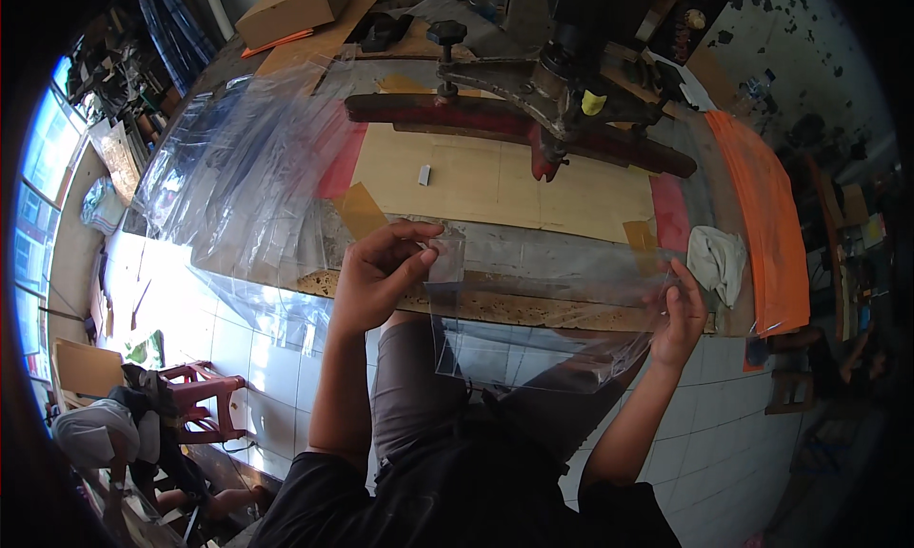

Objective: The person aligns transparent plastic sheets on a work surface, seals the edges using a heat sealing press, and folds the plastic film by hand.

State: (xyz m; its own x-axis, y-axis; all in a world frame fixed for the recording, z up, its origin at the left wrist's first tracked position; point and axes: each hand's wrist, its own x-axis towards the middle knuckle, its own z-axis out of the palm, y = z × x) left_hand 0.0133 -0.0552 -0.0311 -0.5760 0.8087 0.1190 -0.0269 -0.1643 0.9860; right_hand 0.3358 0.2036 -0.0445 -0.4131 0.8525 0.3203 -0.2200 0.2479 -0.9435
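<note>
A clear plastic sheet point(533, 343), with seams or folds along its edges, hangs between my two hands over my lap at the front edge of the table. My left hand point(386, 272) pinches its upper left corner between thumb and fingertips. At the sheet's right edge, my right hand point(679, 315) holds it, palm turned inward and fingers bent. Beyond the sheet lies a beige board point(495, 181) with a small whitish piece point(425, 175) on it. Above the board sits the long dark-red bar point(519, 134) of a press point(562, 67).
Loose clear plastic sheets point(238, 167) heap on the table's left. To the right lie a white cloth point(717, 262) and a stack of orange sheets point(762, 215). A cardboard box point(297, 15) stands at the back. Lower left, another person point(105, 434) is near a red stool point(205, 400).
</note>
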